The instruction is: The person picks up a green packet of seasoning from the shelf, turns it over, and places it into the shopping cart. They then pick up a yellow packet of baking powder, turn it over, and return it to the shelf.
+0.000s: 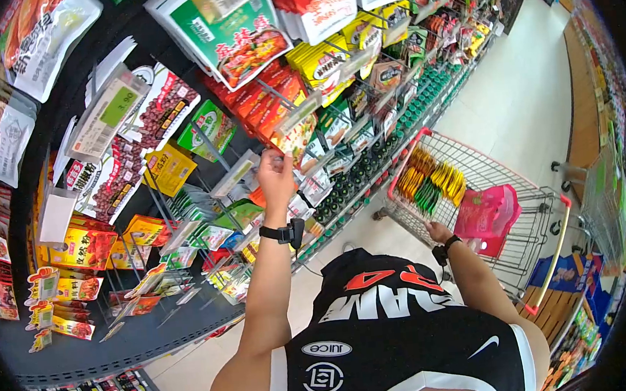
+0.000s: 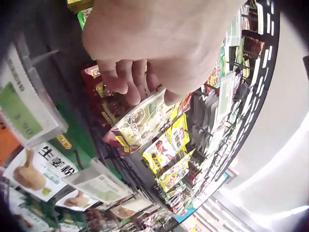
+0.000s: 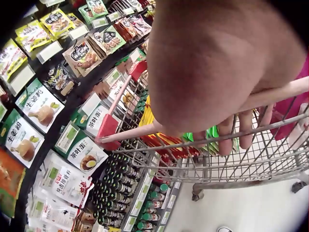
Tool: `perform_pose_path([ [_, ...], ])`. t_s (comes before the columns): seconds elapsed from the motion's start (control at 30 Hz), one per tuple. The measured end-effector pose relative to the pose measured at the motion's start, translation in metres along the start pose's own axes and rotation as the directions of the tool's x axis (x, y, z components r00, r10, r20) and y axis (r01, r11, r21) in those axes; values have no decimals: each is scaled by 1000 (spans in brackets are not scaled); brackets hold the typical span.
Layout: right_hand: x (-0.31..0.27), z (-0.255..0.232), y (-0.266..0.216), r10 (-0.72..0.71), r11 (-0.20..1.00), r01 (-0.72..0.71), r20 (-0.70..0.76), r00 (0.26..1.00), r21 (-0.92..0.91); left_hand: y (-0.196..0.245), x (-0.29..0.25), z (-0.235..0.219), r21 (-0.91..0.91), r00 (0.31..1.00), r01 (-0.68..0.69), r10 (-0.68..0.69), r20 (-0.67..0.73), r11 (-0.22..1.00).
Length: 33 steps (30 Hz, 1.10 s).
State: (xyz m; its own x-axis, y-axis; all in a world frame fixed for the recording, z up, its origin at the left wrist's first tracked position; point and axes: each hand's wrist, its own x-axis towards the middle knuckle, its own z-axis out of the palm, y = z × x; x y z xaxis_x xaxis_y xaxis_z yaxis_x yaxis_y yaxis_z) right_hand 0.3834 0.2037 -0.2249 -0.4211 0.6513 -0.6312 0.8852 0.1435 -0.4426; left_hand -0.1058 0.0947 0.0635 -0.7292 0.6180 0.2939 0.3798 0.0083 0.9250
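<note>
At the hanging display, my left hand (image 1: 276, 176) has its fingers and thumb curled at the edge of a seasoning packet (image 2: 140, 123), which it pinches. Red and yellow seasoning packets (image 1: 276, 99) hang on hooks just above that hand in the head view. Down beside the body, my right hand (image 1: 441, 232) grips the rim of the shopping cart (image 1: 505, 162), its fingertips (image 3: 225, 145) curled below the pale rail in the right wrist view. The cart holds rows of yellow, orange and green packets (image 1: 429, 179) and a pink bag (image 1: 487, 215).
Price tag holders (image 1: 111, 112) stick out from the rack around my left hand. White spice packets (image 3: 39, 108) hang near the cart's front corner. Lower shelves carry dark-capped jars (image 3: 116, 186). Pale tiled floor (image 1: 510, 84) runs along the aisle, with a wooden stand (image 1: 561, 315) behind the cart.
</note>
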Motion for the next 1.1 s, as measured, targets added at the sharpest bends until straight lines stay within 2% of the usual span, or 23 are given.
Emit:
perform_pose_path([
  [0.03, 2, 2, 3, 1, 1000, -1, -16, 1000, -14, 1, 1, 0, -45, 1000, 1, -1, -3, 999],
  [0.13, 1, 8, 11, -65, 998, 66, -94, 993, 10, -3, 10, 0, 175, 968, -203, 224, -111, 964],
  [0.17, 8, 15, 24, -87, 995, 91, -92, 992, 37, -8, 11, -1, 289, 936, -289, 332, -114, 913],
  [0.2, 11, 14, 24, -42, 999, 40, -84, 996, -22, -11, 16, -4, 403, 889, -371, 445, -106, 837],
  [0.23, 7, 9, 14, -58, 997, 54, -73, 996, -55, -5, 16, -7, 457, 901, -327, 419, -114, 827],
  [0.27, 19, 14, 27, -23, 999, 21, -36, 999, -45, 3, 12, -9, 509, 918, -270, 379, -121, 817],
  [0.3, 31, 25, 43, -108, 988, 102, -49, 993, -112, 8, 11, -9, 527, 935, -231, 337, -113, 818],
  [0.33, 30, 24, 41, -189, 968, 177, -51, 981, -180, 9, 16, -9, 468, 932, -262, 348, -104, 844],
  [0.4, 15, 13, 23, 0, 1000, 0, -22, 1000, -14, 10, 21, -6, 342, 932, -303, 352, -88, 889],
  [0.43, 8, 5, 12, 71, 996, -74, 54, 996, 57, 15, 22, -4, 309, 939, -283, 327, -102, 908],
  [0.57, -3, -1, -18, 147, 987, -143, 55, 988, -67, 15, 34, -5, 252, 934, -280, 323, -150, 926],
  [0.67, 13, 18, 5, 95, 991, -93, 22, 995, -93, 13, 40, -10, 207, 928, -320, 350, -126, 924],
  [0.73, 10, 19, 1, 139, 988, -138, -1, 990, -64, 1, 43, -11, 161, 913, -363, 385, -133, 918],
  [0.8, 61, 63, 85, -127, 962, 124, 5, 992, -241, -3, 44, -12, 91, 909, -371, 381, -168, 924],
  [0.87, 26, 44, 40, -11, 995, 2, -90, 996, -97, 8, 52, -21, 83, 912, -380, 388, -135, 921],
  [0.9, 40, 49, 55, -287, 820, 289, 83, 954, -495, 7, 59, -22, 41, 907, -399, 401, -126, 916],
  [0.93, 55, 62, 80, -447, 428, 540, 350, 823, -725, 6, 66, -27, 106, 906, -407, 416, -77, 907],
  [0.97, 34, 56, 56, -265, 846, 267, 72, 962, -461, 6, 74, -28, 152, 889, -445, 456, -47, 883],
  [1.0, 8, 38, 14, 56, 998, -60, -104, 993, -31, 13, 80, -28, 54, 905, -423, 425, -11, 904],
  [1.07, -11, 26, -17, 108, 994, -110, -97, 989, -16, 0, 95, -27, 182, 874, -483, 483, 47, 856],
  [1.1, -11, 27, -19, 112, 993, -114, -101, 989, -20, 4, 95, -24, 152, 899, -438, 435, 52, 886],
])
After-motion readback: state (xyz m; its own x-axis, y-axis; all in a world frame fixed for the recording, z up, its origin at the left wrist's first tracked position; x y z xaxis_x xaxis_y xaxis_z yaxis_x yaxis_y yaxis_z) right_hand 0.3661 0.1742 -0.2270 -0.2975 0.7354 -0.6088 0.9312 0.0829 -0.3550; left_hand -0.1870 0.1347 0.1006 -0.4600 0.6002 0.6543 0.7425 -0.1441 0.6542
